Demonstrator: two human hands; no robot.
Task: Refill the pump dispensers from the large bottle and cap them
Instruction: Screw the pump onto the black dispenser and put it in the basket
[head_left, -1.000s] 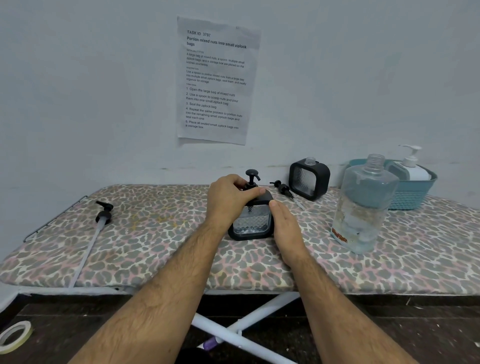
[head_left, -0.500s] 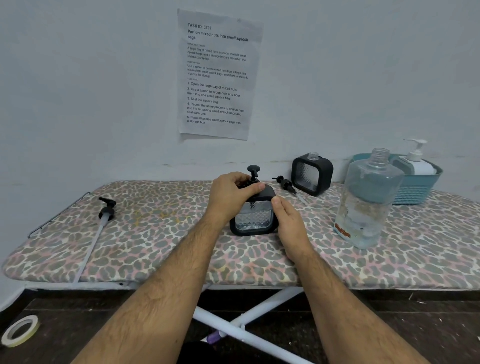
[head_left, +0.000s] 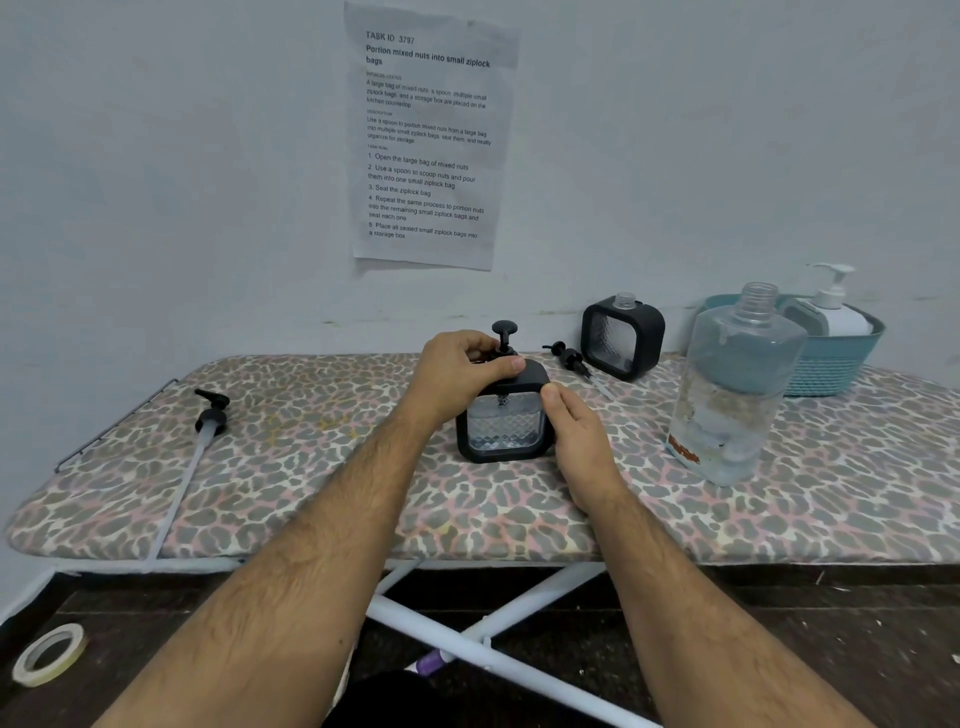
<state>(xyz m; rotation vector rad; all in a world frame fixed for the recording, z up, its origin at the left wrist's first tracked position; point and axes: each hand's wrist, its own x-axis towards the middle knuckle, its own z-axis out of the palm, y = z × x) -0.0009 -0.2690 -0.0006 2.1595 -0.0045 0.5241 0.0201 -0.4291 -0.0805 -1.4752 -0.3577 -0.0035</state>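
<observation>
Clear liquid half-fills large bottle (head_left: 727, 395); uncapped.

Black-framed dispenser (head_left: 503, 423) with clear diamond-textured glass; leopard-print board cover (head_left: 291, 467) in grey and pink; teal basket (head_left: 831, 366); seemingly cream tape roll (head_left: 49, 654).

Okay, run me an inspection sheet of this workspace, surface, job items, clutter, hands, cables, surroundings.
Surface: leopard-print ironing board, upright on its legs.
Job's things: near dispenser with pump on; far dispenser uncapped; loose pump beside it; large bottle open, partly full.
Clutter: long-tube pump at left; teal basket holding white pump bottle.
Hands: left hand grips the near dispenser's pump collar; right hand steadies its side.
Cables: nothing seen.
Surroundings: instruction sheet on wall; tape roll on floor.
</observation>
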